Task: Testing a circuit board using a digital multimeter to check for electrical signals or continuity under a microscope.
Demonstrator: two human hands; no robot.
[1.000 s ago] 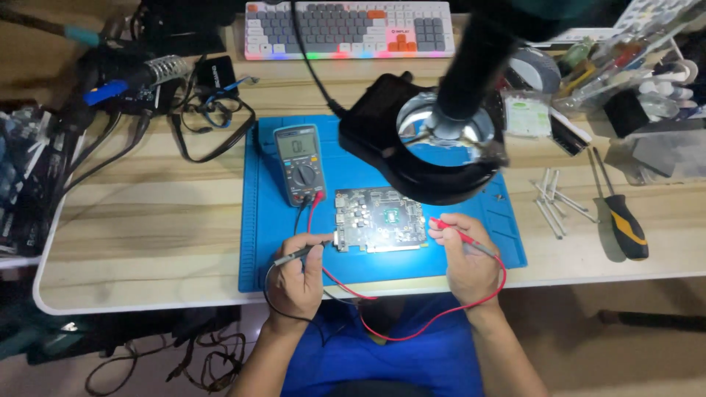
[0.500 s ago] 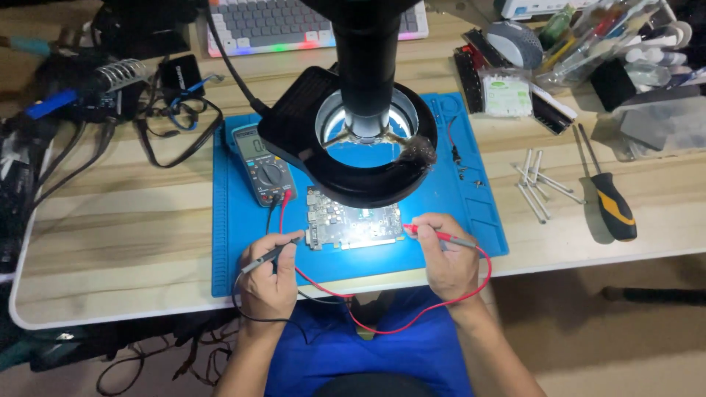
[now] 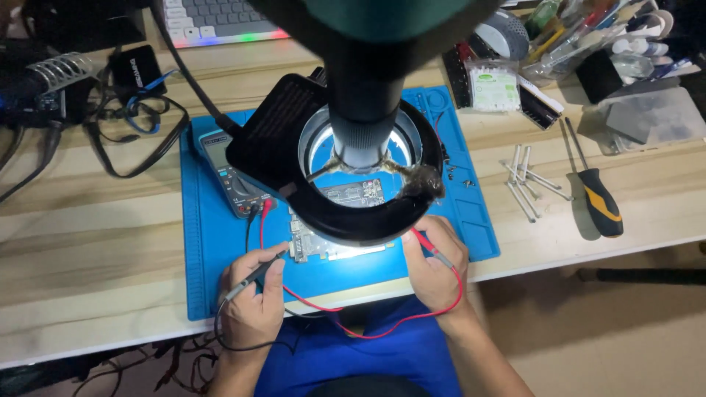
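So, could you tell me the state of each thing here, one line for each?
Ring lamp: lit.
Circuit board: flat on the blue mat, partly hidden.
Meter: lying flat, leads plugged in.
Left hand: holding black probe.
Right hand: holding red probe.
Screwdriver: lying unused.

Grey multimeter screen point(image 3: 218, 142) left on mat; white-green packet point(image 3: 493, 83) top right.

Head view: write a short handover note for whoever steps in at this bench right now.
Left hand: holds the black probe, tip pointing toward the circuit board edge.
Right hand: holds the red probe, tip hidden under the ring light.
Board lies on the blue mat, under the microscope; multimeter at its left, leads plugged in.
Done: probes in hand, board in place. Left: contact and reading cannot be seen.
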